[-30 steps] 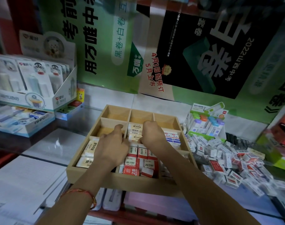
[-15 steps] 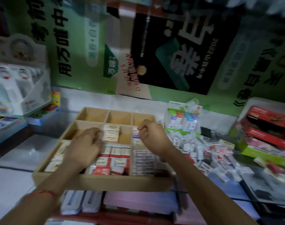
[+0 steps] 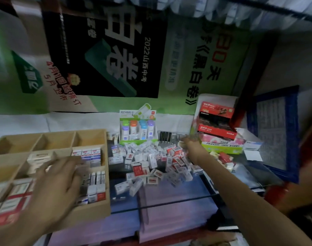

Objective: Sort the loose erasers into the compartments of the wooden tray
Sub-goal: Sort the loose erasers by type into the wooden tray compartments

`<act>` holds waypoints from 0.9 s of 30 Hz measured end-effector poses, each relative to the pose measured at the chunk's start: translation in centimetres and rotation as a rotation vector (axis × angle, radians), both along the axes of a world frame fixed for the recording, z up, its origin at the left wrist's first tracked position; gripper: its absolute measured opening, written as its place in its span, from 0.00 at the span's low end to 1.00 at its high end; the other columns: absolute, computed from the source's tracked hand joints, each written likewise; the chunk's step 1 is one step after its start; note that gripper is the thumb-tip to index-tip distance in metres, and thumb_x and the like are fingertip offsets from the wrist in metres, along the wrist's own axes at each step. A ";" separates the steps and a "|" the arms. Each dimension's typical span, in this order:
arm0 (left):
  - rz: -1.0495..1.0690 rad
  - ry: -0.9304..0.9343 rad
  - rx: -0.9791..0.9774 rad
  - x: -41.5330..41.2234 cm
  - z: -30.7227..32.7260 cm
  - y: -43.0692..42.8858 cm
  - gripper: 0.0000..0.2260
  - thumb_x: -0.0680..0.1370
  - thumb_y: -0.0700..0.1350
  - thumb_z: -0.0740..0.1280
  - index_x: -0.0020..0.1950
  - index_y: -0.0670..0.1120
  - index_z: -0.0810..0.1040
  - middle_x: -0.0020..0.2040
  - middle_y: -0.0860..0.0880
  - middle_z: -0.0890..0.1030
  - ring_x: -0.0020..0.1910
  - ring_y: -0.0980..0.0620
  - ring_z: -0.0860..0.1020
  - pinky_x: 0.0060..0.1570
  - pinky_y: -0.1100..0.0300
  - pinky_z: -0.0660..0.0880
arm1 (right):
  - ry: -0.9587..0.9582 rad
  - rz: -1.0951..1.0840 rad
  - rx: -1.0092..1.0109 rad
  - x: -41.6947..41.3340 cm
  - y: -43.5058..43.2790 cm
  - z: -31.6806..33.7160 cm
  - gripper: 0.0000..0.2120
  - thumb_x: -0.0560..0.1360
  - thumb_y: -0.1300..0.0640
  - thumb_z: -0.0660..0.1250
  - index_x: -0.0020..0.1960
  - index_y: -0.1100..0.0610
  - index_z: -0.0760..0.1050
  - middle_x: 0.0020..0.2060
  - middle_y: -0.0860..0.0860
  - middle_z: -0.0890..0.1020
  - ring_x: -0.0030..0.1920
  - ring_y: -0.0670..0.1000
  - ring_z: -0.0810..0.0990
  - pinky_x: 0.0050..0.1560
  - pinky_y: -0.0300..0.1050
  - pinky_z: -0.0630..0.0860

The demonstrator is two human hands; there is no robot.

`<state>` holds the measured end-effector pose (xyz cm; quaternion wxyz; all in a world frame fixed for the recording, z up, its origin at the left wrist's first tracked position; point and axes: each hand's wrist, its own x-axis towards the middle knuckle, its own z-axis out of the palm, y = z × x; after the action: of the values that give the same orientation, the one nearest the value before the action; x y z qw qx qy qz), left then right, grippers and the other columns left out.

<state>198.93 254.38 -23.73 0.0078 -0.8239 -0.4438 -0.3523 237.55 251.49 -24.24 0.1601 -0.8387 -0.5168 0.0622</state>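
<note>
The wooden tray [image 3: 107,176] sits at the left. Its back row of compartments is bare, while the middle and front rows hold cream erasers [image 3: 39,157], blue-and-white erasers [image 3: 87,154] and red-and-white ones [image 3: 13,201]. My left hand [image 3: 57,185] hovers over the tray's front compartments with its fingers spread, holding nothing. A pile of loose erasers [image 3: 151,162] lies on the glass counter to the right of the tray. My right hand [image 3: 192,146] reaches to the pile's far right edge. Its fingers are blurred, so any grip is unclear.
A green display pack of coloured correction tapes [image 3: 137,128] stands behind the pile. Red boxes [image 3: 215,125] are stacked on a green box [image 3: 222,148] at the right, with a blue-framed board [image 3: 276,132] beyond. Posters cover the back wall.
My view has swung to the right. My right hand left the tray and stretched out to the far side of the loose pile. My left hand opened above the tray.
</note>
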 end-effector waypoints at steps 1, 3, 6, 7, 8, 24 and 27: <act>0.018 0.071 0.052 0.6 0.3 -0.8 0.15 0.74 0.46 0.53 0.50 0.46 0.77 0.48 0.48 0.79 0.49 0.49 0.72 0.54 0.48 0.62 | -0.064 0.010 -0.084 0.3 0.7 -0.2 0.27 0.75 0.70 0.57 0.72 0.59 0.60 0.66 0.61 0.68 0.66 0.60 0.68 0.69 0.50 0.62; 0.020 0.175 0.072 0.5 -0.4 -0.5 0.16 0.74 0.48 0.52 0.49 0.46 0.78 0.48 0.47 0.80 0.51 0.49 0.72 0.55 0.49 0.59 | -0.132 -0.002 -0.155 0.7 1.7 -0.3 0.27 0.75 0.71 0.56 0.73 0.58 0.59 0.66 0.61 0.69 0.65 0.59 0.70 0.69 0.51 0.63; 0.030 0.120 -0.055 -0.1 -0.7 0.7 0.18 0.74 0.51 0.51 0.49 0.47 0.78 0.50 0.47 0.80 0.50 0.43 0.77 0.55 0.50 0.59 | -0.107 -0.020 -0.142 1.2 2.4 0.0 0.19 0.76 0.69 0.57 0.66 0.61 0.69 0.61 0.61 0.75 0.60 0.59 0.75 0.63 0.49 0.70; 0.035 0.123 -0.027 0.0 -0.9 0.8 0.18 0.74 0.51 0.51 0.49 0.46 0.78 0.49 0.47 0.80 0.49 0.43 0.78 0.55 0.50 0.59 | -0.093 -0.033 -0.124 1.2 2.5 0.1 0.16 0.76 0.68 0.58 0.63 0.62 0.72 0.59 0.61 0.77 0.58 0.59 0.76 0.61 0.48 0.72; 0.025 0.134 -0.005 0.2 -1.0 0.6 0.18 0.74 0.51 0.51 0.48 0.46 0.78 0.49 0.48 0.80 0.48 0.43 0.78 0.54 0.51 0.59 | -0.081 -0.044 -0.102 1.3 2.6 0.0 0.14 0.76 0.66 0.59 0.60 0.62 0.74 0.57 0.60 0.78 0.57 0.59 0.76 0.59 0.49 0.73; -0.054 -0.178 -0.164 -0.4 0.5 0.5 0.15 0.73 0.59 0.49 0.49 0.57 0.73 0.47 0.54 0.78 0.48 0.48 0.76 0.53 0.46 0.71 | -0.078 -0.053 0.450 -3.8 1.5 4.4 0.11 0.76 0.61 0.64 0.57 0.62 0.76 0.50 0.58 0.81 0.43 0.55 0.79 0.47 0.49 0.78; -0.026 -0.375 -0.152 -1.6 2.9 0.7 0.17 0.75 0.57 0.52 0.49 0.52 0.76 0.47 0.53 0.78 0.47 0.52 0.75 0.49 0.54 0.69 | 0.030 0.202 0.608 -8.9 1.4 6.4 0.12 0.74 0.61 0.68 0.57 0.61 0.78 0.51 0.55 0.82 0.48 0.53 0.79 0.53 0.45 0.75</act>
<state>197.34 255.07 -20.85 -0.1416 -0.7478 -0.4520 -0.4652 228.66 252.85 -17.83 0.4042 -0.6958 -0.5899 -0.0671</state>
